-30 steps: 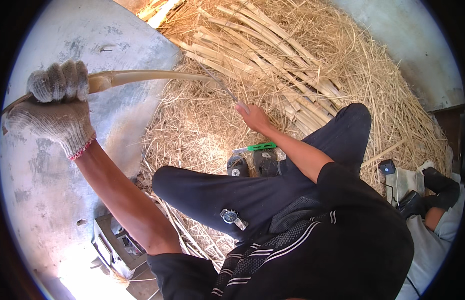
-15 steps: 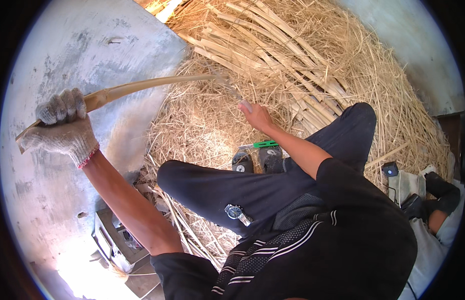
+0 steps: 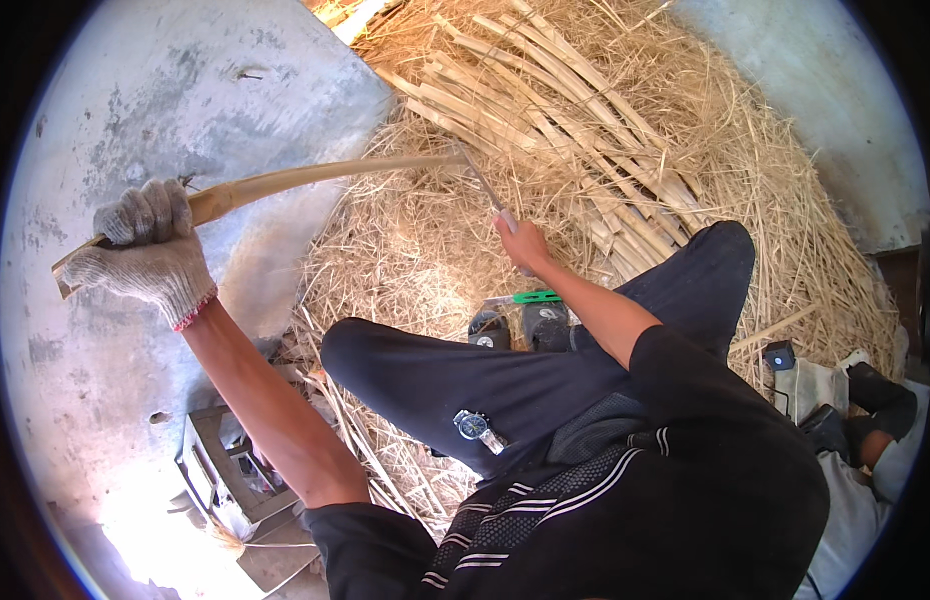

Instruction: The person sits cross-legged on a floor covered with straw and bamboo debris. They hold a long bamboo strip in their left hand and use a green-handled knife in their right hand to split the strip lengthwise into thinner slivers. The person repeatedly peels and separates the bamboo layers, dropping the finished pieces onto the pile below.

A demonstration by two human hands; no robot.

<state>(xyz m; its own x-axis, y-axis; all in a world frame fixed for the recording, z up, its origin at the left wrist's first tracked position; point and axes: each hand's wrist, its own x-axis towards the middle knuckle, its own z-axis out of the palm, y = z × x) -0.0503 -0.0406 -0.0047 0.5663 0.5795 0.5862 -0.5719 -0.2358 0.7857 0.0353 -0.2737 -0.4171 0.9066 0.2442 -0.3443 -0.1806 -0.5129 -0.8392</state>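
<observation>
My left hand [image 3: 150,245], in a grey knitted glove with a red cuff edge, is raised and closed around the thick end of a bamboo strip [image 3: 315,174]. The strip curves away to the right, and a short end sticks out behind the fist. My bare right hand [image 3: 523,247] grips the pale handle of a knife [image 3: 481,182]. Its thin blade points up and left, meeting or crossing the far tip of the strip; actual contact is hard to make out. Shavings lie beneath both.
Split bamboo strips [image 3: 575,110] lie on a broad heap of shavings [image 3: 385,240]. A green-handled cutter [image 3: 533,297] rests by my shoes [image 3: 545,325]. A wristwatch [image 3: 475,427] lies on my thigh. A wooden stool [image 3: 230,465] stands lower left; another person's arm [image 3: 875,405] shows at right.
The whole view has shifted slightly. My right hand has moved a little down and right with the knife, whose blade now shows more clearly. The left hand keeps its grip on the strip.
</observation>
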